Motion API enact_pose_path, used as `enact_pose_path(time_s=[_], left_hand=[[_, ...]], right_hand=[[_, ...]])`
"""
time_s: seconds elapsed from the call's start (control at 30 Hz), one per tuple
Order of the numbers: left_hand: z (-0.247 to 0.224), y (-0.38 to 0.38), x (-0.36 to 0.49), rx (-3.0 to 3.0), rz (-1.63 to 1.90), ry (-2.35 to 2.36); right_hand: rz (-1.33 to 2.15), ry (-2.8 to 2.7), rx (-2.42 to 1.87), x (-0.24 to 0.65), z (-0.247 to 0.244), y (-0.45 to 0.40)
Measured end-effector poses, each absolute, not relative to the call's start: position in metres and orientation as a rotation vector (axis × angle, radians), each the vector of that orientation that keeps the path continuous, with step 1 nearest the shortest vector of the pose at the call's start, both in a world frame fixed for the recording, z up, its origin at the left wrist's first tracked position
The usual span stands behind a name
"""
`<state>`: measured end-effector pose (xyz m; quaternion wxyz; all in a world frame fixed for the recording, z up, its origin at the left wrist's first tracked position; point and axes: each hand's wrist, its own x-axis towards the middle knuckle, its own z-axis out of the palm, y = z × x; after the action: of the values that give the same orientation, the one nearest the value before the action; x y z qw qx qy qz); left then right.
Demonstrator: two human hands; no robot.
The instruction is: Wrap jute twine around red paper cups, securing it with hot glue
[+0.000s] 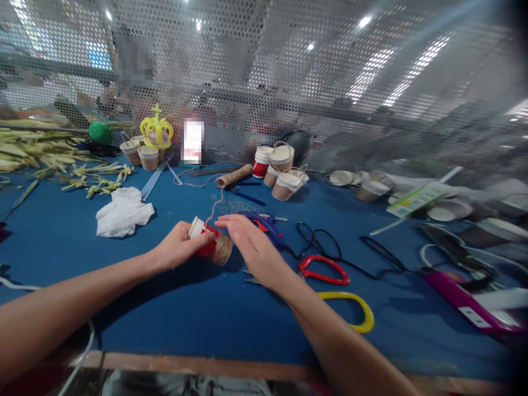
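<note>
My left hand [179, 242] grips a red and white paper cup [202, 230], tilted, with brown twine [223, 250] wound around its lower end. My right hand [247, 239] is beside the cup, fingers stretched out and fingertips close to the cup's side; whether they touch it I cannot tell. A loose strand runs from the cup up to a twine roll [235, 176] on the blue table. Just beyond my right hand lies a blue glue gun [268, 225]. Red-handled scissors [325, 269] and yellow-handled scissors [361, 311] lie partly under my right forearm.
Crumpled white tissue [124, 212] lies left of the cup. Twine-wrapped cups [284, 184] stand at the back by a perforated metal screen [231, 71], with a yellow crown [157, 132] farther left. A purple power strip [457, 300] and black cables [325, 242] lie at right.
</note>
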<state>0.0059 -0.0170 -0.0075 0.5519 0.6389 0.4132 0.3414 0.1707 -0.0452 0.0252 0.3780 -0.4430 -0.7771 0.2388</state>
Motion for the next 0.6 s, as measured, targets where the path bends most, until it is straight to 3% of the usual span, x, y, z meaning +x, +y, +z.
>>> enact_pose_path(time_s=[0.23,0.3,0.6], left_hand=[[-0.009,-0.010,0.003,1.592,0.846,1.093],[-0.010,-0.009,0.003,1.614,0.838,1.120],[-0.011,-0.008,0.001,1.645,0.810,1.161]], right_hand=[[0.094,-1.864,-1.651,0.219,0.052,-0.025],[0.143,-1.926,-1.868,0.234,0.043,-0.015],[0.403,-1.828,-1.972,0.258,0.001,0.012]])
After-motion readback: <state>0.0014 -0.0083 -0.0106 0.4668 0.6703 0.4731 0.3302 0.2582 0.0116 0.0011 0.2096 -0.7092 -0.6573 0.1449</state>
